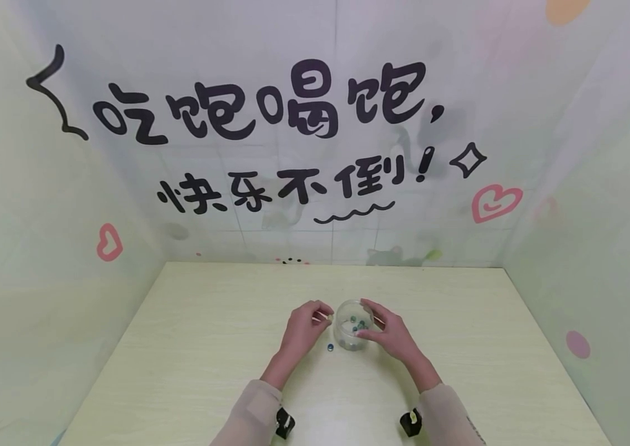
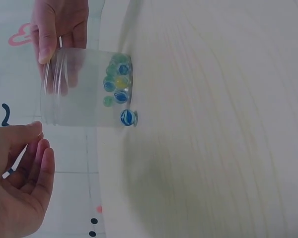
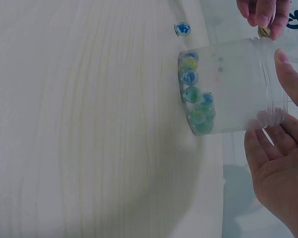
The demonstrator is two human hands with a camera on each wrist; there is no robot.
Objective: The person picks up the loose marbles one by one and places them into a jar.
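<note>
A clear plastic jar (image 1: pixel 342 337) stands upright on the table, with several green, blue and yellow glass marbles (image 3: pixel 192 94) at its bottom. My right hand (image 1: pixel 395 337) holds the jar near its rim, thumb on one side and fingers on the other. Between thumb and fingertips my left hand (image 1: pixel 302 328) pinches a yellowish marble (image 3: pixel 264 31), level with the rim and just left of the jar. One blue swirled marble (image 2: pixel 128 117) lies on the table outside the jar, close to its base on the left.
The pale wood-grain table (image 1: pixel 197 347) is enclosed by a printed backdrop (image 1: pixel 270 241) at the back and both sides. A black device (image 1: pixel 285 424) shows by the left wrist, and another black device (image 1: pixel 411 424) by the right.
</note>
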